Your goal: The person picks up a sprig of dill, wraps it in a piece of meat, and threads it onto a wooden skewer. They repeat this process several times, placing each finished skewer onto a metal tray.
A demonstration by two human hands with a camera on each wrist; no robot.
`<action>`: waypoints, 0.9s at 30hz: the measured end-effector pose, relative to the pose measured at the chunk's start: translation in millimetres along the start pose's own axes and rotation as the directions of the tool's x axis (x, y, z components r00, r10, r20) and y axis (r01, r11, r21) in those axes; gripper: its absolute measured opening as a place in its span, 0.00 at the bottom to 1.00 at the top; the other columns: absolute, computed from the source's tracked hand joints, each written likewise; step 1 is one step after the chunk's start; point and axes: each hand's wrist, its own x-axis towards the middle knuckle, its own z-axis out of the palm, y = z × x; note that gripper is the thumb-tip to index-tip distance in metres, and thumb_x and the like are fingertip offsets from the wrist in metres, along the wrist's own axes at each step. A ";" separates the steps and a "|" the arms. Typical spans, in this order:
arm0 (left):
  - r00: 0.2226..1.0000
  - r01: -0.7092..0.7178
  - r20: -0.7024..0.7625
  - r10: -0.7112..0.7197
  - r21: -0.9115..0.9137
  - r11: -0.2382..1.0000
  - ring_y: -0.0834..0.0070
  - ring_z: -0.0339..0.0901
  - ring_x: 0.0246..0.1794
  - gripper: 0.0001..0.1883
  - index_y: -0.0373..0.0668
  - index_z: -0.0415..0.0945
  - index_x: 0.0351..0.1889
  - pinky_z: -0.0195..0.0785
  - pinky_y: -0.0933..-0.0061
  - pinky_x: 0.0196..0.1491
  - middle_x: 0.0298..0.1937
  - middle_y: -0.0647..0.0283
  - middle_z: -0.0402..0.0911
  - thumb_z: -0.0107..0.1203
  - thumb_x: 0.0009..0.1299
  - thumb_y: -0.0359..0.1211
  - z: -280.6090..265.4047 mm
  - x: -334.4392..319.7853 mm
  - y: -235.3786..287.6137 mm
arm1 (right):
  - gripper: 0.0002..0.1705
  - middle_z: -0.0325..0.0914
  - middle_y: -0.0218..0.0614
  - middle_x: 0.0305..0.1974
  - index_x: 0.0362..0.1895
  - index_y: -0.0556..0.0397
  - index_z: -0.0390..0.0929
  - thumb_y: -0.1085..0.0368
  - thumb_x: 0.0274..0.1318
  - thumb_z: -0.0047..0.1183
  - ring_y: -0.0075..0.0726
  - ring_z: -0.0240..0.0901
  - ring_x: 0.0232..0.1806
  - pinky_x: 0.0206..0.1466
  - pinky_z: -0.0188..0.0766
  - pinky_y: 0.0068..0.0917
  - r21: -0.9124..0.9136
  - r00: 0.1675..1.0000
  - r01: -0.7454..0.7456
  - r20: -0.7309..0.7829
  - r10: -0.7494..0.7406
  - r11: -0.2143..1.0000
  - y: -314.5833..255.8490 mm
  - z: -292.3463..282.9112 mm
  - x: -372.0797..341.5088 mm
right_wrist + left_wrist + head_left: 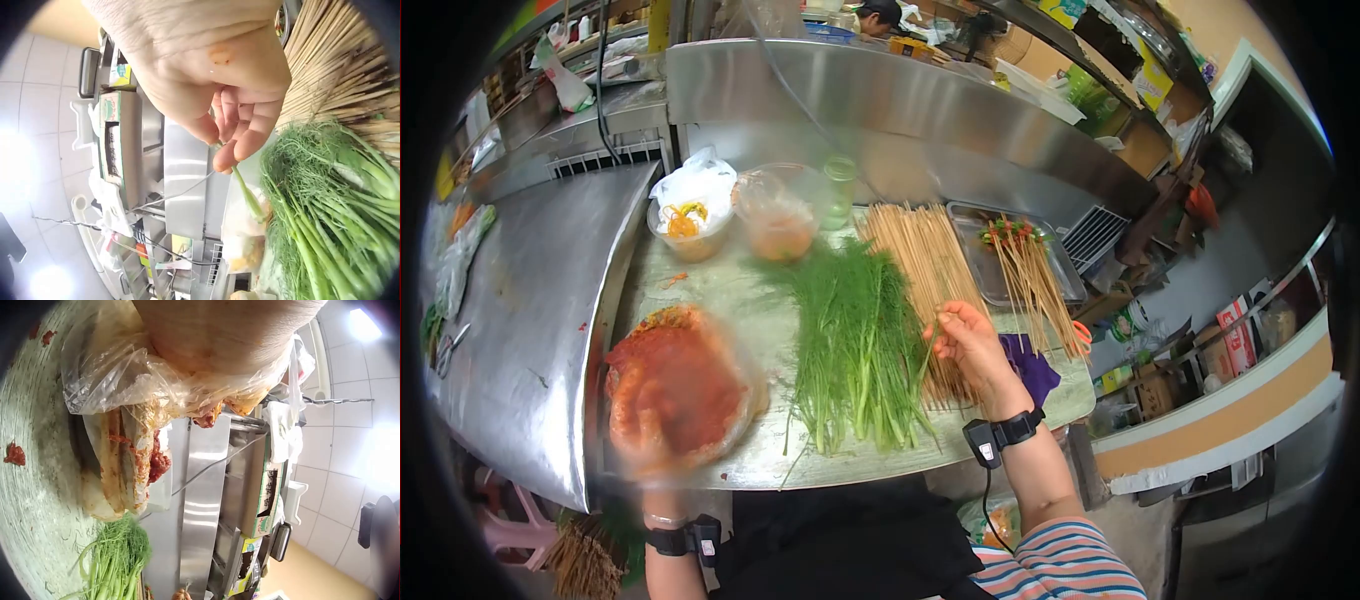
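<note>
My right hand point(975, 352) pinches a thin green fennel stalk point(250, 199) between thumb and fingertips, above the right edge of a feathery fennel bunch point(850, 340). Bare wooden skewers point(915, 250) lie beside and partly under that hand. On the left, my left hand point(642, 425) reaches into a bowl lined with clear plastic point(134, 381), over red seasoned minced meat point(695, 375). Blur and the plastic hide its fingers, so I cannot tell whether they grip anything.
A metal tray point(997, 287) at the right carries skewers with red and green pieces. Behind the fennel stand a bagged tub point(690, 245), a clear container point(778, 225) and a green cup point(839, 190). Orange scissor handles point(1083, 337) and purple cloth point(1030, 370) lie right. A steel counter point(510, 300) adjoins left.
</note>
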 end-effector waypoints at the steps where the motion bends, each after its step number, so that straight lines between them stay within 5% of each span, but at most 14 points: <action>1: 1.000 -0.013 0.005 0.013 0.013 1.000 0.82 0.70 0.30 0.19 0.32 0.68 0.57 0.66 0.83 0.33 0.39 0.62 0.77 0.50 0.70 0.31 -1.0 0.0 1.4 | 0.09 0.79 0.35 0.32 0.45 0.50 0.70 0.62 0.63 0.47 0.18 0.73 0.25 0.26 0.69 0.12 -0.032 1.000 -0.025 0.004 0.025 0.999 0.8 4.6 -1.0; 6: 0.999 0.035 0.015 -0.033 -0.087 0.996 0.81 0.70 0.31 0.21 0.32 0.68 0.57 0.66 0.82 0.36 0.40 0.61 0.77 0.52 0.70 0.34 10.7 -1.6 21.3 | 0.10 0.78 0.33 0.30 0.46 0.53 0.72 0.65 0.61 0.48 0.17 0.72 0.23 0.23 0.68 0.12 -0.108 0.998 -0.042 -0.049 0.037 0.993 11.8 -6.1 2.3; 12: 1.000 0.015 0.019 -0.015 -0.002 1.000 0.81 0.69 0.33 0.20 0.32 0.69 0.56 0.65 0.82 0.37 0.40 0.62 0.76 0.51 0.69 0.33 5.9 -1.3 9.6 | 0.08 0.75 0.31 0.21 0.37 0.56 0.74 0.65 0.57 0.52 0.17 0.71 0.19 0.18 0.64 0.16 -0.528 0.979 -0.205 -0.119 0.167 0.824 8.3 -7.1 -22.3; 13: 1.000 0.012 0.022 -0.012 -0.009 1.000 0.81 0.69 0.32 0.19 0.32 0.69 0.56 0.65 0.82 0.37 0.40 0.62 0.76 0.51 0.69 0.32 6.4 -2.1 9.0 | 0.07 0.75 0.31 0.19 0.35 0.56 0.75 0.65 0.57 0.53 0.17 0.71 0.19 0.17 0.64 0.17 -0.611 0.973 -0.228 -0.127 0.191 0.758 10.0 -0.3 -27.1; 14: 1.000 0.008 0.023 -0.008 -0.013 1.000 0.81 0.69 0.32 0.19 0.32 0.69 0.56 0.65 0.82 0.37 0.40 0.62 0.76 0.50 0.69 0.31 7.2 -2.1 9.9 | 0.10 0.75 0.39 0.17 0.28 0.59 0.76 0.63 0.52 0.57 0.31 0.75 0.21 0.20 0.68 0.29 -0.764 0.985 -0.173 -0.141 0.101 0.622 27.5 -5.3 -23.7; 17: 0.998 0.058 -0.002 -0.058 -0.045 0.997 0.81 0.69 0.32 0.18 0.32 0.69 0.56 0.65 0.82 0.36 0.41 0.62 0.76 0.50 0.69 0.30 13.6 -3.5 19.5 | 0.11 0.76 0.44 0.20 0.27 0.58 0.77 0.61 0.48 0.58 0.45 0.76 0.23 0.25 0.70 0.39 -0.997 0.943 0.070 0.057 -0.328 0.028 40.4 2.8 -21.8; 18: 0.996 0.085 -0.014 -0.085 -0.060 0.995 0.81 0.69 0.32 0.18 0.32 0.69 0.56 0.65 0.82 0.36 0.41 0.62 0.76 0.49 0.69 0.29 14.9 -3.5 21.8 | 0.13 0.76 0.49 0.22 0.24 0.58 0.77 0.59 0.43 0.59 0.55 0.75 0.27 0.32 0.71 0.45 -0.997 0.937 0.012 -0.015 -0.349 0.075 42.9 7.3 -18.3; 24: 0.997 0.066 0.038 -0.064 -0.057 0.996 0.81 0.69 0.31 0.17 0.32 0.69 0.56 0.65 0.83 0.36 0.41 0.61 0.76 0.48 0.70 0.28 12.3 -2.1 20.9 | 0.13 0.77 0.49 0.24 0.24 0.55 0.80 0.58 0.40 0.60 0.54 0.76 0.28 0.33 0.72 0.43 -0.978 0.982 -0.142 -0.119 -0.145 -0.155 49.4 15.6 -3.1; 27: 0.997 0.074 0.022 -0.073 -0.040 0.996 0.81 0.69 0.30 0.17 0.32 0.70 0.56 0.65 0.83 0.35 0.41 0.61 0.76 0.48 0.70 0.27 8.9 -3.6 16.7 | 0.12 0.76 0.49 0.22 0.22 0.56 0.79 0.59 0.39 0.60 0.52 0.75 0.25 0.32 0.73 0.41 -0.995 0.957 -0.103 -0.104 -0.270 0.018 50.7 8.2 -4.6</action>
